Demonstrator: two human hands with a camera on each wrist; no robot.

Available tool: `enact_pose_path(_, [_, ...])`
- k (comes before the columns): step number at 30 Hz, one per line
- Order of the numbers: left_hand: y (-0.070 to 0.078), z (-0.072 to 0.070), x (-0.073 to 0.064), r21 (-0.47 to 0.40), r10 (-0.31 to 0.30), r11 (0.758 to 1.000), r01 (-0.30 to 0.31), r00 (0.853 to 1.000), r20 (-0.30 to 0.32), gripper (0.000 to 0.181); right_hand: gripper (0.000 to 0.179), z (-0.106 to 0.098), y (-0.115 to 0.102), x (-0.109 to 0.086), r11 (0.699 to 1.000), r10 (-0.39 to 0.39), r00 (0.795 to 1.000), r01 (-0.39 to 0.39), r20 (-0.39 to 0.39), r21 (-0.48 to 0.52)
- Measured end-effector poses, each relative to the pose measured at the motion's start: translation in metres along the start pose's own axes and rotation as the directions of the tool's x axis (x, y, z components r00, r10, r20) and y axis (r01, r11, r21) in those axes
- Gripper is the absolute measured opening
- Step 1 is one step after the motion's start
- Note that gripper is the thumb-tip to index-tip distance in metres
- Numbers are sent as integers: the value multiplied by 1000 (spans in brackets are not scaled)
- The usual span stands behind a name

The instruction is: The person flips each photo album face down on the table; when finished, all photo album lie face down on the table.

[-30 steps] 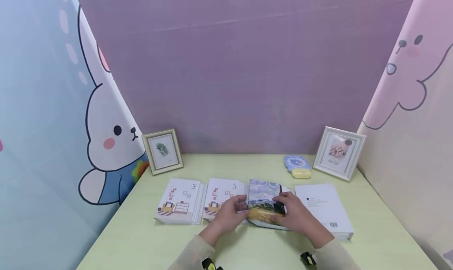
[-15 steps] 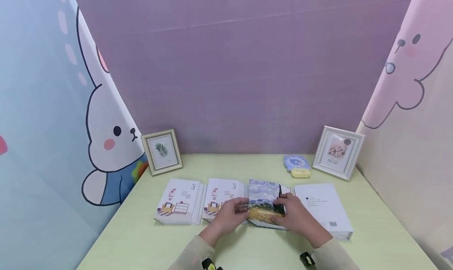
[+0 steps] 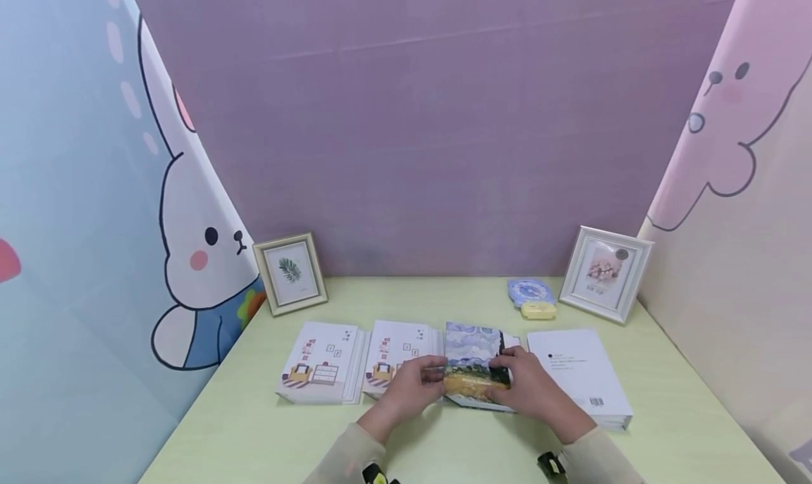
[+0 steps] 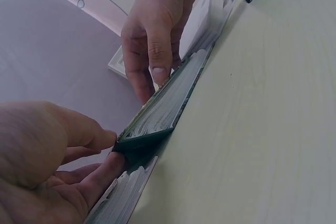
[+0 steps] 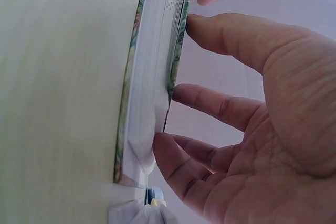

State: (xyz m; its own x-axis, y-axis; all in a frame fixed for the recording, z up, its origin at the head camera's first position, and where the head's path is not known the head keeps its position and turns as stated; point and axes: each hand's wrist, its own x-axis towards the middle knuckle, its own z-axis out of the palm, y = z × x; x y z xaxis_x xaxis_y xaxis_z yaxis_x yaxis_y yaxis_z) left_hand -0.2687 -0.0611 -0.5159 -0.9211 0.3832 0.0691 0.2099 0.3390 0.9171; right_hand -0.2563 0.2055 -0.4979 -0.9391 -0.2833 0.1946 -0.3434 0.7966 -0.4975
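A thick photo album [image 3: 472, 354] with a painted landscape cover lies flat between my hands. My left hand [image 3: 404, 392] is at its left edge; in the left wrist view the fingertips touch the dark green spine [image 4: 147, 142], thumb at the upper corner. From the right, my right hand [image 3: 531, 387] rests its fingertips on the cover, fingers spread and loosely bent. The right wrist view shows the pages [image 5: 157, 40] edge-on, one fingertip low against them. Two matching white albums [image 3: 323, 350] lie to the left, the second partly behind my left hand.
Right of my right hand lies a white book [image 3: 583, 371], back cover up. Behind stand a blue clock [image 3: 529, 292] with a yellow base, a gold frame [image 3: 292, 272] at left and a white frame [image 3: 605, 272] at right. A purple backdrop [image 3: 412, 132] closes the table's rear.
The hands and the album hold nearly the same place throughout. Only the head view shifts very slightly.
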Motion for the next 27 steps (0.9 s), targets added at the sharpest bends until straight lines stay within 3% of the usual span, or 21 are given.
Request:
enact_pose_path(16, [2,2,-3,-36,47,998,-47,999,8,50,53,3,7,-1,997,32,999,-32,1,65])
enact_pose_path(27, [2,4,-1,-169,102,980,-102,995,-10,47,53,0,6,0,993,41,999,-38,-23,112])
